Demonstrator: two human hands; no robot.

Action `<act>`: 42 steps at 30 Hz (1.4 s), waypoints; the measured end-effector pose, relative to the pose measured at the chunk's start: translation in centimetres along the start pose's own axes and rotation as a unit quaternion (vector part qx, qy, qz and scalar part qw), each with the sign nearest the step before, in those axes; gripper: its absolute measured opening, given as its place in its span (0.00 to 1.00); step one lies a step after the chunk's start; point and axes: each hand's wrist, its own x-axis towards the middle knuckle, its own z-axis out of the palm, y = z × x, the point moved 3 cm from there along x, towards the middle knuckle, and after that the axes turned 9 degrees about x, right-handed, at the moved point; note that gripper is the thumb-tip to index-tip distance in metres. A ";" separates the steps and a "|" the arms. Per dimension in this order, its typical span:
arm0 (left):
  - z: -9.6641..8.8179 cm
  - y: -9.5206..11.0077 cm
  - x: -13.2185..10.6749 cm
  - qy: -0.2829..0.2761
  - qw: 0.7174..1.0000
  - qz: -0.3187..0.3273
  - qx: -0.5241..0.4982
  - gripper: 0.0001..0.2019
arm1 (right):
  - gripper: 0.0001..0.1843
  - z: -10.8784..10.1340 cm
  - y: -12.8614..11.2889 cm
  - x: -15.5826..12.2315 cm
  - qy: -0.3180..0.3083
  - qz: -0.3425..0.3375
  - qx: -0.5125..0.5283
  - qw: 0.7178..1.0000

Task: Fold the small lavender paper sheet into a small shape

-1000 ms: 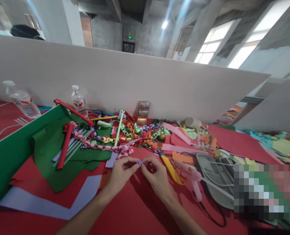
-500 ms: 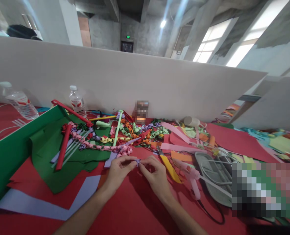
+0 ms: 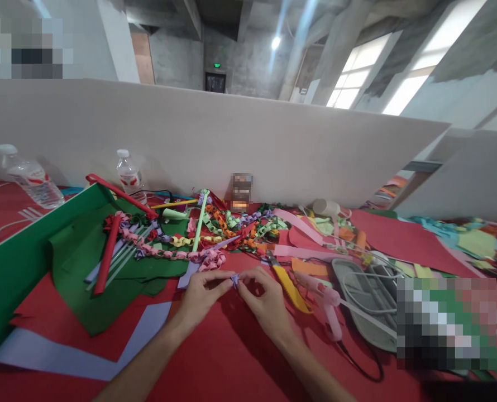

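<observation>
A small folded piece of purple paper (image 3: 235,280) is pinched between both hands, above the red tabletop (image 3: 219,357). My left hand (image 3: 204,293) grips it from the left with thumb and forefinger. From the right, my right hand (image 3: 263,293) pinches the same piece, fingertips close to the left ones. Just beyond the hands lies a pink paper chain (image 3: 177,252), bunched at its right end. A yellow utility knife (image 3: 290,285) rests right of my right hand, and beside it is a pink glue gun (image 3: 326,298) with a black cord.
Green paper sheets (image 3: 93,279) and a purple strip (image 3: 51,349) lie to the left, near a green board (image 3: 22,251). Two water bottles (image 3: 130,176) stand by the white partition (image 3: 215,139). A grey tray (image 3: 357,301) is at right; colourful paper chains (image 3: 227,226) heap at the back.
The purple piece between my fingertips is turned slightly and shows a little more of its surface. Both hands stay almost in place, while the camera view shifts a little.
</observation>
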 end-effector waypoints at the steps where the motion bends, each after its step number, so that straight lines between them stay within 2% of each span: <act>1: 0.0 0.0 0.0 -0.001 1.000 -0.001 0.001 0.12 | 0.06 0.0 0.0 0.0 -0.001 0.002 0.001 1.000; 7: 0.3 -0.5 -0.3 -0.014 0.995 -0.064 -0.074 0.17 | 0.03 0.1 -0.3 -0.1 -0.001 0.003 0.003 1.000; 12: 0.4 -0.8 -0.3 -0.023 0.988 -0.085 -0.126 0.17 | 0.03 -0.2 -0.8 0.0 -0.015 -0.038 -0.026 0.999; 16: 0.2 -0.8 -0.2 -0.016 0.992 -0.079 -0.093 0.17 | 0.04 -0.3 -0.8 0.0 -0.035 -0.063 -0.063 0.995; 21: 0.0 -0.4 0.0 -0.002 0.999 -0.038 -0.008 0.15 | 0.05 -0.3 -0.6 -0.1 -0.047 -0.084 -0.080 0.992; 33: 0.2 0.5 -0.1 0.015 0.997 0.015 0.070 0.10 | 0.05 0.1 -0.7 -0.1 -0.050 -0.041 -0.046 0.997; 42: 0.2 0.4 -0.2 0.012 0.996 0.025 0.087 0.09 | 0.05 0.2 -0.1 -0.1 -0.052 -0.030 -0.054 0.997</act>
